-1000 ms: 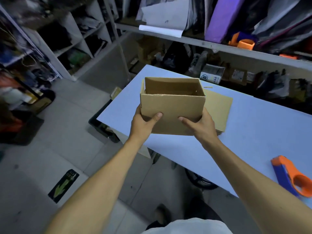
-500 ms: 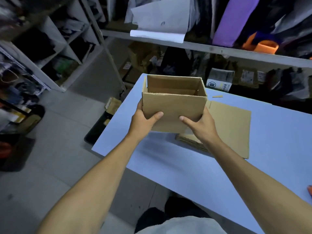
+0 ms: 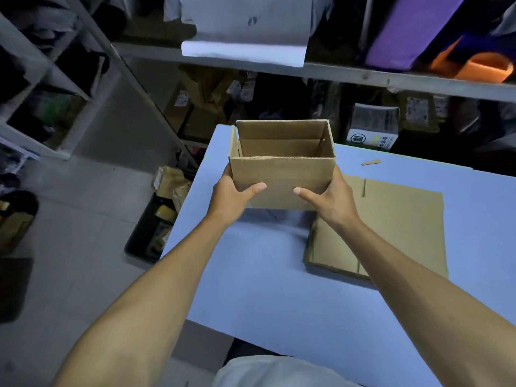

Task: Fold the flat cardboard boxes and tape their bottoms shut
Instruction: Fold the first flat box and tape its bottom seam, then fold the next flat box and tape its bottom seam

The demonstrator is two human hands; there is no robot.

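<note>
An assembled brown cardboard box (image 3: 282, 174) is held upright with its open top facing me, above the far left corner of the blue table (image 3: 279, 289). My left hand (image 3: 230, 196) grips its left side, thumb across the front wall. My right hand (image 3: 332, 198) grips its right side, thumb also on the front. The box's bottom is hidden. A stack of flat cardboard boxes (image 3: 391, 227) lies on the table to the right, partly behind my right forearm.
A small cardboard scrap (image 3: 370, 162) lies on the table behind the stack. Shelves (image 3: 321, 71) full of goods run behind the table and along the left wall. A black bin (image 3: 150, 233) with packages stands on the floor at the table's left edge.
My view has shifted left and closer to the table; the tape dispenser seen at the right a second ago is out of frame. Both hands keep the same grip on the box.
</note>
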